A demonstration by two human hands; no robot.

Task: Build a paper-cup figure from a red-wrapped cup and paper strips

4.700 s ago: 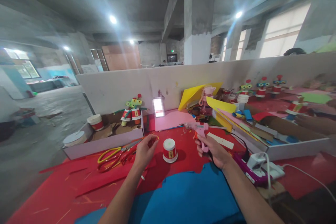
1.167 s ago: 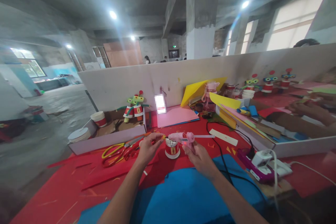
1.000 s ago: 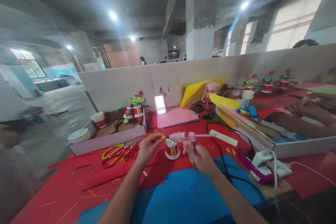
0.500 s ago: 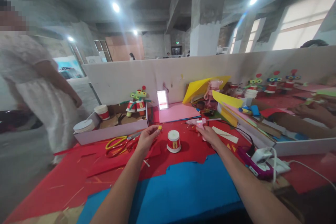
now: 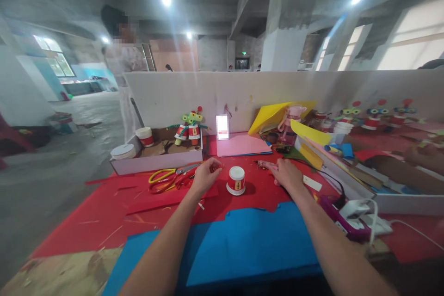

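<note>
My left hand (image 5: 207, 176) is closed in a pinch to the left of the paper cup. The small yellow piece seen in this pinch earlier is hidden now. Upside down on the red table cover stands the paper cup (image 5: 236, 181), white with a red band and a gold label; neither hand touches it. To its right, my right hand (image 5: 287, 176) is wrapped around a pink hot glue gun (image 5: 268, 165), whose nozzle side is blurred. Scissors with yellow and red handles (image 5: 163, 180) lie left of my left hand.
Blue sheets (image 5: 256, 240) cover the table's near edge. A shallow box (image 5: 159, 163) with cup figures (image 5: 193, 132) stands at left, another box (image 5: 405, 204) at right. A purple power strip (image 5: 343, 219) with cables lies near my right forearm. A person (image 5: 126, 64) stands beyond the partition's left end.
My view has shifted left. The yellow piece has gone out of sight in my left fingers. My right hand has turned the glue gun. The person at left has walked farther off.
</note>
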